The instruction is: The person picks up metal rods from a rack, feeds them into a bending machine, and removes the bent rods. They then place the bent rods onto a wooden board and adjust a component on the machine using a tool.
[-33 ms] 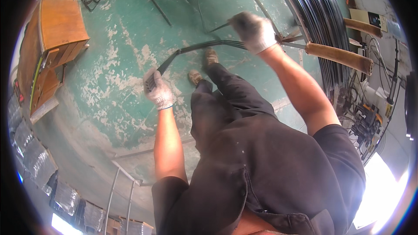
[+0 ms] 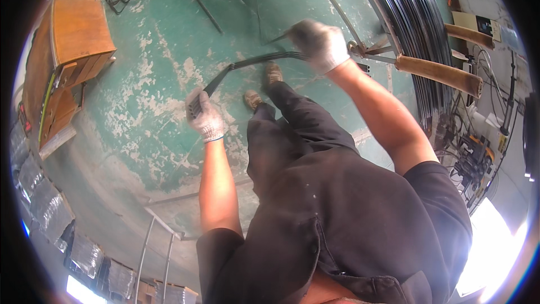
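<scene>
Midway by the look: left hand at 9 o'clock, fingers clamped on one end of a dark rod bundle, right hand at 1 o'clock gripping the other, bundle curved above the green floor, bending unfinished.

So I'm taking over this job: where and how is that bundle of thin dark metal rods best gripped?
Probably at both ends, from above, as here: the gloved left hand closes round the near end of the bundle of thin dark metal rods, and the gloved right hand takes the far end. It is long and bowed, so a wide grip should steady it.
</scene>
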`<state>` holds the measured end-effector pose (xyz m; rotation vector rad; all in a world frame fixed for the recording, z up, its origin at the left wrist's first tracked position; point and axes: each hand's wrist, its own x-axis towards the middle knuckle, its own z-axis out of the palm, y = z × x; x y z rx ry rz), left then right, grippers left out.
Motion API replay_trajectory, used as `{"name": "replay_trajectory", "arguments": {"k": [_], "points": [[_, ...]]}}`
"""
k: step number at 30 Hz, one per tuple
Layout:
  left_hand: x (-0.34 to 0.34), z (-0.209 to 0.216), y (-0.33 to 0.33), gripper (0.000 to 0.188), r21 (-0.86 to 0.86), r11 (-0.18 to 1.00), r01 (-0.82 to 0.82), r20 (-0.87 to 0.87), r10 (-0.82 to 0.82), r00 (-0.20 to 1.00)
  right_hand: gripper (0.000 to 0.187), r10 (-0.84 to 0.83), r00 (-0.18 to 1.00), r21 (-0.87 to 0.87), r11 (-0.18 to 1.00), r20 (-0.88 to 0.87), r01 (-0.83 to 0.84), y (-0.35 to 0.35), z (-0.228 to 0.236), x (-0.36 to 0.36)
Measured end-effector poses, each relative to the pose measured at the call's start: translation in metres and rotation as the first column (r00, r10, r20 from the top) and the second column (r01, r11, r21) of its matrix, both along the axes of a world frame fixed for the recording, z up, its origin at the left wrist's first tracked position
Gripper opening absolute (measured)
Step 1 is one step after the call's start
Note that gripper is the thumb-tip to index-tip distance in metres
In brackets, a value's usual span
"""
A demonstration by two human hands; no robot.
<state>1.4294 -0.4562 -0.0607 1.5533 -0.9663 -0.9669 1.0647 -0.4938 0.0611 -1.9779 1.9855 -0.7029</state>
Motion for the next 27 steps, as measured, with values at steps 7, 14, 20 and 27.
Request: {"name": "replay_trajectory", "arguments": {"k": [7, 14, 20, 27], "points": [[-0.004, 0.009, -0.003, 0.016, -0.018, 0.998, 0.057, 0.123, -0.055, 0.991, 0.016, 0.271, 0.954, 0.069, 0.957, 0.126, -0.281, -0.004, -0.020, 0.133], [0.028, -0.011, -0.001, 0.038, 0.084, 0.991, 0.106, -0.836, 0.013, 0.548, 0.023, 0.423, 0.877, 0.033, 0.897, 0.226, -0.441, -0.010, -0.024, 0.204], [0.040, -0.021, 0.002, 0.041, 0.118, 0.990, 0.083, -0.763, 0.038, 0.645, 0.020, 0.467, 0.824, 0.032, 0.864, 0.321, -0.503, -0.005, -0.035, 0.222], [0.007, 0.003, -0.001, 0.020, -0.170, 0.974, 0.149, 0.411, -0.068, 0.909, 0.027, 0.486, 0.869, 0.077, 0.867, 0.093, -0.493, -0.028, -0.010, 0.122]]}}
